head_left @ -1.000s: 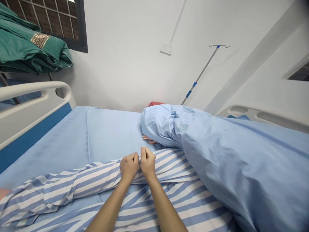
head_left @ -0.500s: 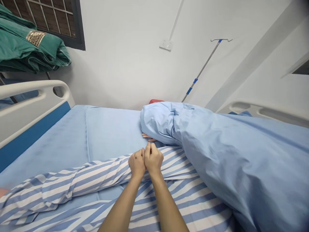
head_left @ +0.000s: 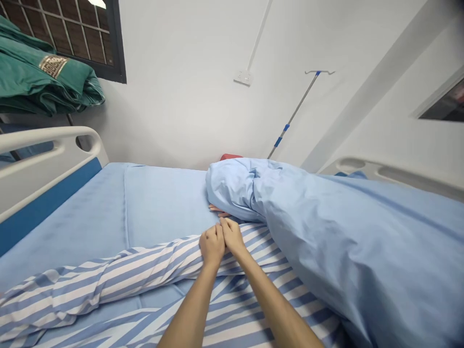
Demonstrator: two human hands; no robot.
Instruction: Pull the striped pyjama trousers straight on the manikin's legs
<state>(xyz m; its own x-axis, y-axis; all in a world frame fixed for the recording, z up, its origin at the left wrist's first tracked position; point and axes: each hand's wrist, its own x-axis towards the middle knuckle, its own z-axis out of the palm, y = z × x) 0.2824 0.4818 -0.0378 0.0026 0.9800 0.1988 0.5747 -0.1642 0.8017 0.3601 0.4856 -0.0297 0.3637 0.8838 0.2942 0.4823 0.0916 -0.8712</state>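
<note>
My left hand [head_left: 212,245] and my right hand [head_left: 232,235] are side by side, both closed, at the upper part of a leg in blue-and-white striped trousers [head_left: 134,273]. Their fingers curl into the striped cloth along its far edge; the fingertips are hidden. The two hands touch each other at thumb and index finger. Just beyond them, pinkish fingers [head_left: 219,211] of the figure lying on the bed stick out from under a light blue quilt [head_left: 311,208], which is folded back toward the right. The second striped leg lies nearer, under my forearms.
A light blue sheet [head_left: 166,198] covers the bed. Pale bed boards stand at left [head_left: 54,145] and right [head_left: 391,174]. Behind the bed are an IV pole [head_left: 299,104], a wall socket [head_left: 242,77] and a small red object [head_left: 230,156]. Green cloth [head_left: 47,82] hangs at left.
My right hand has turned inward and leans over toward my left hand, with its forearm slanting further right. The view has shifted slightly. The trousers and quilt lie much as before.
</note>
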